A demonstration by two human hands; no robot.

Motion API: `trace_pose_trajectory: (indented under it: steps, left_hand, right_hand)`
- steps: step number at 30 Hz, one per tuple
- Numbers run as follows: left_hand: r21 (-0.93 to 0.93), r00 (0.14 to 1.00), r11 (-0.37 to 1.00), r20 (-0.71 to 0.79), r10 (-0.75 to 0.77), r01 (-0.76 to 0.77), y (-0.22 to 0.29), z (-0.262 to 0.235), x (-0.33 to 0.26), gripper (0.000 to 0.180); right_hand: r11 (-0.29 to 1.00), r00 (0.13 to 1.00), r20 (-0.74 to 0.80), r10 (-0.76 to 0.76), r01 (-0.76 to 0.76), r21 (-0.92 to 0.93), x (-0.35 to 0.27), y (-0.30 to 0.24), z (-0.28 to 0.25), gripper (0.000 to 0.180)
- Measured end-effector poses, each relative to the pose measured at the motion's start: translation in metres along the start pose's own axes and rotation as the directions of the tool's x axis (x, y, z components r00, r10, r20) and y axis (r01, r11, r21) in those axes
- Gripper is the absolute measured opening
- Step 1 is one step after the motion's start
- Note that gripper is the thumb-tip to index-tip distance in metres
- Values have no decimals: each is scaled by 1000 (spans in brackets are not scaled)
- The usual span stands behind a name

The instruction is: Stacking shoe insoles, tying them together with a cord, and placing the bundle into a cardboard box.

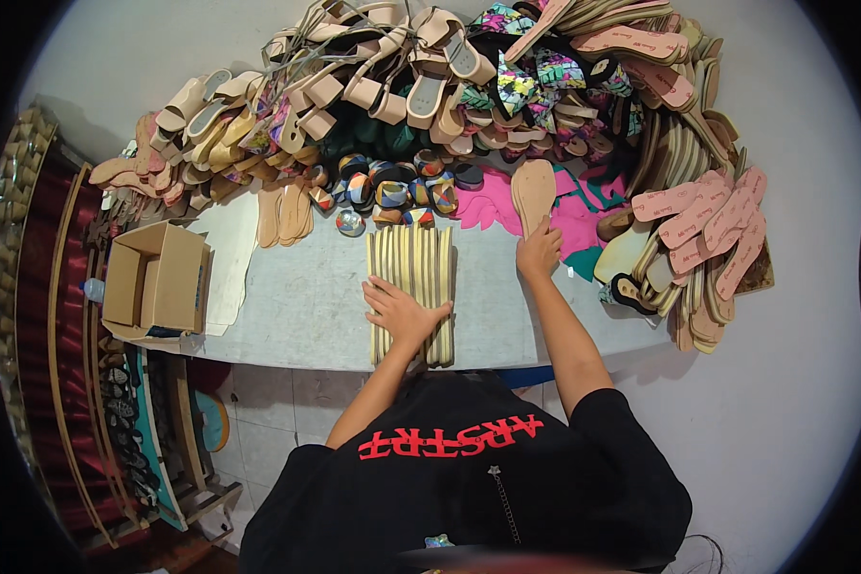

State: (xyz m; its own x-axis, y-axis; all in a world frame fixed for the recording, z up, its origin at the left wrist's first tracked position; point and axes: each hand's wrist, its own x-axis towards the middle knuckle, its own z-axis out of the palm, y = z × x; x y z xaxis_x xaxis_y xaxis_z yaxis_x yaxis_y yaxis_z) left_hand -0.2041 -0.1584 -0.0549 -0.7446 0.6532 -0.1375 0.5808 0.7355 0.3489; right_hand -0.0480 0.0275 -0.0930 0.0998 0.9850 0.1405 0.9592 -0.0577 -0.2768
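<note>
A row of shoe soles [411,251] stands on edge, pressed together, at the middle of the table; their cream and olive edges show as stripes. Across this row lies my left hand [399,311], fingers spread and thumb out to the right. My right hand [540,249] grips the narrow end of a single tan shoe sole [533,189], whose wide end points away from me. Beneath and beside that sole are bright pink cut pieces [488,199] and dark green ones. The fingertips under the sole are hidden.
An open cardboard box [158,282] stands at the table's left edge. Patterned rolled straps [390,194] sit behind the sole row. Finished sandals [430,96] heap along the wall. Pink printed insoles [698,225] pile at the right. Racks [72,287] line the left side.
</note>
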Motion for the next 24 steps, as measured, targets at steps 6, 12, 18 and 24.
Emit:
trace_pose_trajectory:
  steps: [6, 12, 18, 24]
  left_hand:
    - [-10, 1000, 1000, -9, 14, -14, 7, 9, 7, 132]
    - [-22, 1000, 1000, 2, 1, -1, -6, -1, 7, 132]
    - [-17, 1000, 1000, 7, -14, 14, -17, -6, 5, 132]
    - [-36, 1000, 999, 14, 5, -4, -16, -6, 4, 132]
  right_hand:
    - [997, 990, -139, 33, -22, 76, 11, 12, 9, 54]
    - [985, 985, -157, 70, -44, 166, -8, 10, -11, 60]
    - [902, 995, -81, 61, -20, 431, -20, 11, -14, 67]
    - [756, 993, -96, -66, 113, 644, -4, 19, -7, 60]
